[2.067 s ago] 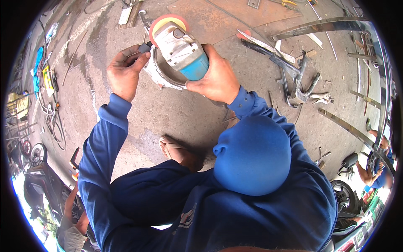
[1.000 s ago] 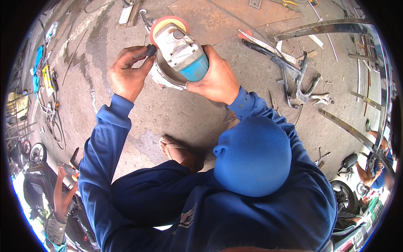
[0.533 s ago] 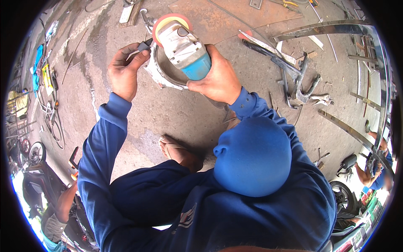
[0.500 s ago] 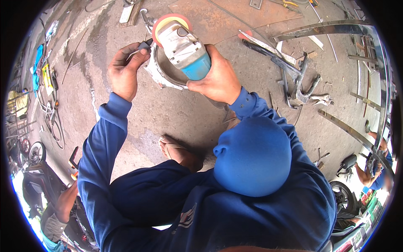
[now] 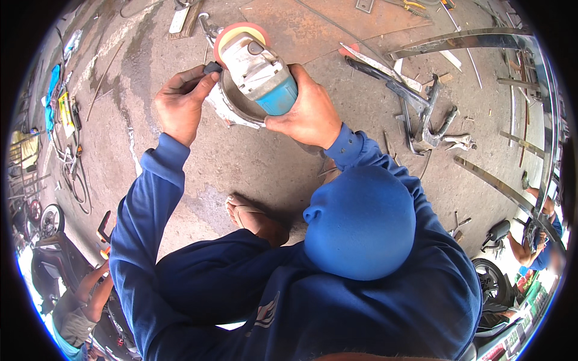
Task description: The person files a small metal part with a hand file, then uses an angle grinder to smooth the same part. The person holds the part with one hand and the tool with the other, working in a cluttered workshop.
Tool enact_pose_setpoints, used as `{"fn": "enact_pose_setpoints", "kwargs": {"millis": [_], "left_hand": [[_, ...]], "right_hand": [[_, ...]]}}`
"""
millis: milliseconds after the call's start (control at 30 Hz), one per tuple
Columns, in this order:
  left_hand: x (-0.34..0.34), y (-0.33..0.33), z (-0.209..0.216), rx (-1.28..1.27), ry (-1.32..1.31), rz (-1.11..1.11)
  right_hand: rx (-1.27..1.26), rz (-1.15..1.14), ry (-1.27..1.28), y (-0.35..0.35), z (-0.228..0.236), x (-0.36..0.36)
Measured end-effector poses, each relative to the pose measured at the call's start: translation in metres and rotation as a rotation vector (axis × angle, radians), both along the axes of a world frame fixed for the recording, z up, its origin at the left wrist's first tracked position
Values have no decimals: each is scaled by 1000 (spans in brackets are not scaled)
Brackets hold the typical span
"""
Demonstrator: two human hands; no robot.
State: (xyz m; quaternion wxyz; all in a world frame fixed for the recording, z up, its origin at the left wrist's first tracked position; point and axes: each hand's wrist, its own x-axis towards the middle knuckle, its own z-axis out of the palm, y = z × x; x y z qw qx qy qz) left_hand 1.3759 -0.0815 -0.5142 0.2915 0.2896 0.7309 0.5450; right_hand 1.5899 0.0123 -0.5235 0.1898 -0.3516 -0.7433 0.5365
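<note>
My right hand [image 5: 308, 108] is wrapped round the teal body of an angle grinder [image 5: 262, 75], whose grey metal head points away from me. A red and yellow disc [image 5: 239, 35] sits on that head. Between thumb and fingers my left hand [image 5: 183, 99] pinches a small dark grey block [image 5: 212, 67], held up at the left edge of the disc. Whether the block touches the disc I cannot tell. Below the grinder lies a curved, ring-like metal part [image 5: 232, 108] with whitish patches, partly hidden by the tool and my hands.
A black metal frame [image 5: 418, 108] lies on the concrete to the right, near long metal bars [image 5: 490, 180]. Cables and a yellow tool [image 5: 66, 114] lie at far left. Other people are at lower left [image 5: 90, 295] and far right [image 5: 536, 246], near motorcycles [image 5: 54, 265].
My left hand has turned the small block slightly and brought it closer in against the disc edge. The grinder has shifted a little to the left. At lower left, another person's arms moved.
</note>
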Motion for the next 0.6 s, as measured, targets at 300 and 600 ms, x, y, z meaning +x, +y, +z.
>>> {"fn": "enact_pose_setpoints", "kwargs": {"millis": [300,600], "left_hand": [[3,4,7,-9,95,-61],[-12,2,2,-8,-8,-3]], "right_hand": [[-6,0,-34,-1,-1,1],[-11,-34,-1,0,0,2]]}}
